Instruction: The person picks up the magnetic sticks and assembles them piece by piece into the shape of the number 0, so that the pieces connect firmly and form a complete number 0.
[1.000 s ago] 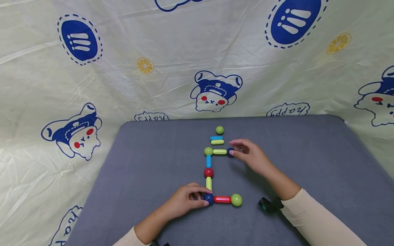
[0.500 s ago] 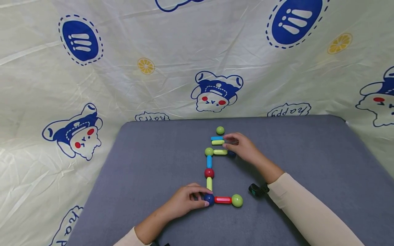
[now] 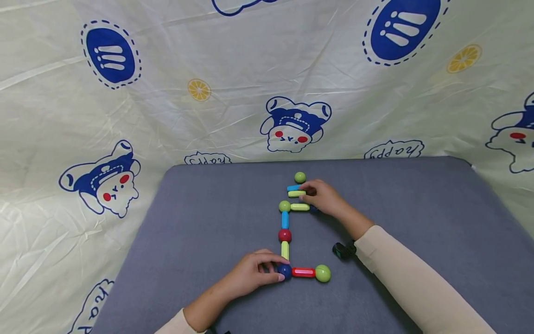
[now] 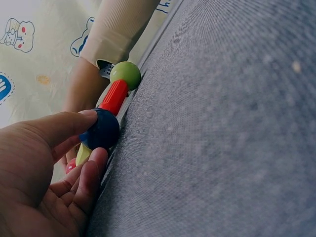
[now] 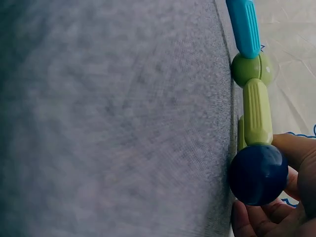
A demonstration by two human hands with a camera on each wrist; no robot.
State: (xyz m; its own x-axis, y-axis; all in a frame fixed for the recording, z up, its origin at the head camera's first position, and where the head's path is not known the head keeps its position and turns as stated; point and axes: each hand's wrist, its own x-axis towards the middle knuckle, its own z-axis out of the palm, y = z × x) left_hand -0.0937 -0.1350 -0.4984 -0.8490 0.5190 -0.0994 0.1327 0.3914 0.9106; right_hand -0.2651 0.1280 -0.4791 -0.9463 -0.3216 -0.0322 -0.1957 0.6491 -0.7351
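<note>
In the head view my left hand (image 3: pixel 254 271) pinches a dark blue ball (image 4: pixel 101 129) between thumb and fingers. A red rod (image 3: pixel 303 272) joins it to a green ball (image 3: pixel 323 273); a yellow-green rod (image 3: pixel 285 249) leads up to a red ball (image 3: pixel 285 235). Beyond it follow a blue rod (image 3: pixel 285 220), a green ball (image 3: pixel 284 206), a yellow-green rod (image 5: pixel 257 112) and another dark blue ball (image 5: pixel 258 175). My right hand (image 3: pixel 325 198) has its fingertips at the right ends of a loose blue rod (image 3: pixel 293 188) and yellow-green rod (image 3: pixel 296 194); its grip is unclear.
A loose green ball (image 3: pixel 300 177) lies behind the rods. Everything rests on a grey cloth-covered table (image 3: pixel 208 222). A printed pale sheet (image 3: pixel 233 116) hangs behind its far edge. A dark wrist device (image 3: pixel 344 251) sits below my right wrist.
My right hand has moved left and away from the far dark blue ball to the loose rods. The loose blue rod has tilted slightly. My left hand stays on its ball.
</note>
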